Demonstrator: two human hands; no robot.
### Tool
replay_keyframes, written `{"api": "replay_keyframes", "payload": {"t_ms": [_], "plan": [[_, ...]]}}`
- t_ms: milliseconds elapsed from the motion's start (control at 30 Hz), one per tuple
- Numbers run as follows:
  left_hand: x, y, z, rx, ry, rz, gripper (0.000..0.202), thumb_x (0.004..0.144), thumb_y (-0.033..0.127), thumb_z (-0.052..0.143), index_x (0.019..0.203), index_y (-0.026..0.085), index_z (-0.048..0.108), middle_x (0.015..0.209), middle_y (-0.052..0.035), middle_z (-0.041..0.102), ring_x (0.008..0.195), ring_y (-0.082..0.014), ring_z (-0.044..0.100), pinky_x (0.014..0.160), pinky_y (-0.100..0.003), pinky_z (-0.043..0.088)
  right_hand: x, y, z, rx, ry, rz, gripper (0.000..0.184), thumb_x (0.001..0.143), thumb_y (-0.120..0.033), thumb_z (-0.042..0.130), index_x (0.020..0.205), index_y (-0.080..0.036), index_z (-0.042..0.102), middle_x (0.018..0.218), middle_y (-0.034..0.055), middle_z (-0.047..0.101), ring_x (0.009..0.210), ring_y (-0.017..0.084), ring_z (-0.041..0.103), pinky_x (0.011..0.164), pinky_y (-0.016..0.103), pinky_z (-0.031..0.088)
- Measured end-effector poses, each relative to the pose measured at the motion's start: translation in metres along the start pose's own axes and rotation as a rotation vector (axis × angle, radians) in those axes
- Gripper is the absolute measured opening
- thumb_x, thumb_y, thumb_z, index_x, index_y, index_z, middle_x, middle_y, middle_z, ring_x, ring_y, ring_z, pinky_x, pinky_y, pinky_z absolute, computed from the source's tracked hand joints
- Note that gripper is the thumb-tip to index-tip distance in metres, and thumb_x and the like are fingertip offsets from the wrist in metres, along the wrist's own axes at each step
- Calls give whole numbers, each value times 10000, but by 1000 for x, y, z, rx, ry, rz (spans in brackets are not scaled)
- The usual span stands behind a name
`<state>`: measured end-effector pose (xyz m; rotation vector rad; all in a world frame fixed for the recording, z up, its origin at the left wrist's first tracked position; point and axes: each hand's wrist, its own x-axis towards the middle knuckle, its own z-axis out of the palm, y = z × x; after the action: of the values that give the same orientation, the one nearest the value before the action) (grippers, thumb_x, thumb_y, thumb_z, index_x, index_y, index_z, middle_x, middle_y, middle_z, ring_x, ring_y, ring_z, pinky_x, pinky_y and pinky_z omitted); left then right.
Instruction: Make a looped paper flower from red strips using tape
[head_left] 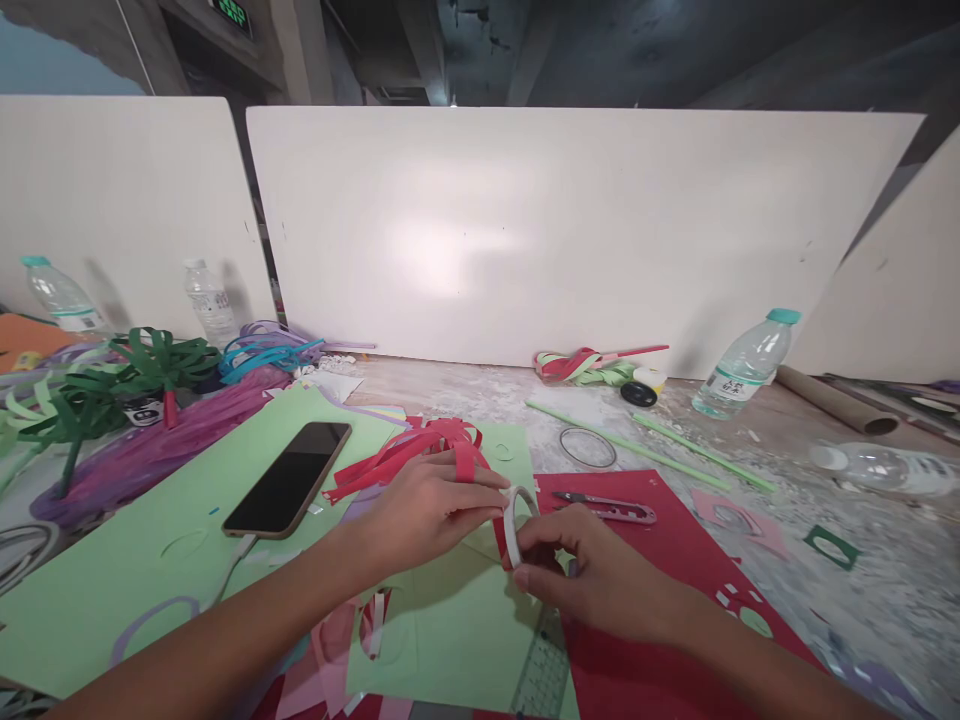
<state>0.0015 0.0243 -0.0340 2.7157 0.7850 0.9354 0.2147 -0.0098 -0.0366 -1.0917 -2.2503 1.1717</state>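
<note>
My left hand (429, 508) holds a bunch of red paper strips (409, 452) looped over its fingers, and its fingertips touch a small white roll of tape (513, 523). My right hand (592, 575) grips that tape roll between thumb and fingers, just right of the left hand. Both hands hover over a light green paper sheet (457, 625). A red paper sheet (660, 560) lies under the right hand, with small snips (609, 508) on it.
A black phone (288, 478) with a cable lies on green paper at left. Green paper palms (112, 385) and purple strips (161, 445) stand far left. Water bottles (742, 365), green straws (660, 450), a wire ring (588, 446) and a cardboard tube (834, 399) lie at right. White boards (555, 230) close the back.
</note>
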Motion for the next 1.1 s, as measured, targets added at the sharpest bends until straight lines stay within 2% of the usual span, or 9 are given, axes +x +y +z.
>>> {"api": "replay_keyframes", "payload": {"t_ms": [133,233,600,767,967,1033,1100], "plan": [[0,4,-4,-16,-112,-81,267,916,331,473,1000,260,716,975,-20,734,890,-197,666,851,-336,493,0,1,1,-30,-5,18,203,828,-275,534,654,-189,476,602,-34,383,575,110,364,506,225,272],[0,6,-5,-17,-145,-118,282,920,340,457,1011,269,714,981,-16,733,880,-210,664,862,-354,474,0,1,2,-30,-5,10,209,824,-277,535,647,-190,465,602,-30,383,574,113,363,501,227,270],[1,3,-4,-51,-138,-146,262,914,286,459,990,238,705,931,-31,735,868,-200,642,836,-325,457,1,1,2,-45,4,-6,212,828,-261,541,641,-188,473,591,-40,362,574,109,350,508,223,266],[1,6,-6,-50,-84,-174,213,878,238,487,941,231,690,942,-16,728,890,-201,630,849,-327,455,2,3,1,-16,8,-27,195,845,-265,530,669,-186,503,609,-39,359,572,106,344,513,222,279],[0,12,-7,-54,-29,-165,169,849,213,494,886,212,659,1008,-22,712,854,-187,637,821,-321,469,3,-2,6,-14,28,-51,195,872,-293,521,728,-191,605,634,-20,481,600,118,409,533,225,326],[1,13,-7,-30,-24,-161,167,839,204,495,875,213,658,993,-21,716,830,-185,640,796,-319,473,3,-6,-1,-34,5,-51,181,862,-306,542,761,-203,652,652,-10,550,608,127,453,544,231,355],[2,14,-8,3,-19,-150,176,830,198,495,881,213,663,944,-24,725,801,-187,643,771,-320,477,1,-4,-17,-64,5,-6,154,835,-334,583,855,-228,693,753,14,639,663,153,529,578,246,400]]}}
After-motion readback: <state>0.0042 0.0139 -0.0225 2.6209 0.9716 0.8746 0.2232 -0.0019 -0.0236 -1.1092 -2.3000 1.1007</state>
